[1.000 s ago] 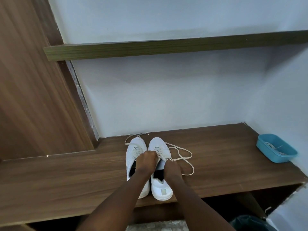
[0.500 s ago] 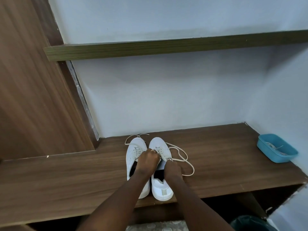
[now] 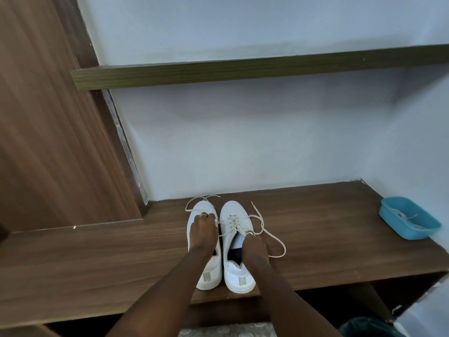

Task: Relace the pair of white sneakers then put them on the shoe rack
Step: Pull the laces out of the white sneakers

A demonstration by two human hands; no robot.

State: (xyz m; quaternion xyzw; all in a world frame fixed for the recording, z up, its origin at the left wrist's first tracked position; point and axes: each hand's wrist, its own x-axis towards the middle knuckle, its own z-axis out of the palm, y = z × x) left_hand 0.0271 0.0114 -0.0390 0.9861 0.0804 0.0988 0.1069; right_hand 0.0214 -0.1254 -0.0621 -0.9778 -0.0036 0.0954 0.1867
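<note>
Two white sneakers stand side by side, toes toward the wall, on the brown wooden shelf (image 3: 328, 239). My left hand (image 3: 202, 233) lies over the left sneaker (image 3: 209, 273) and pinches a lace end stretched taut from the right sneaker (image 3: 237, 273). My right hand (image 3: 252, 249) sits at the right sneaker's right side and pinches its other lace (image 3: 272, 235), whose loose length loops out onto the shelf. The left sneaker's own lace (image 3: 194, 201) trails past its toe.
A blue plastic tray (image 3: 410, 223) holding spare laces sits at the shelf's far right by the wall. An upper wooden shelf (image 3: 243, 71) runs across above. A wooden panel (image 3: 48, 130) stands at the left. A dark opening lies under the shelf.
My left hand has moved left off the right sneaker onto the left one, pulling the lace taut. The right lace loop has shifted on the shelf.
</note>
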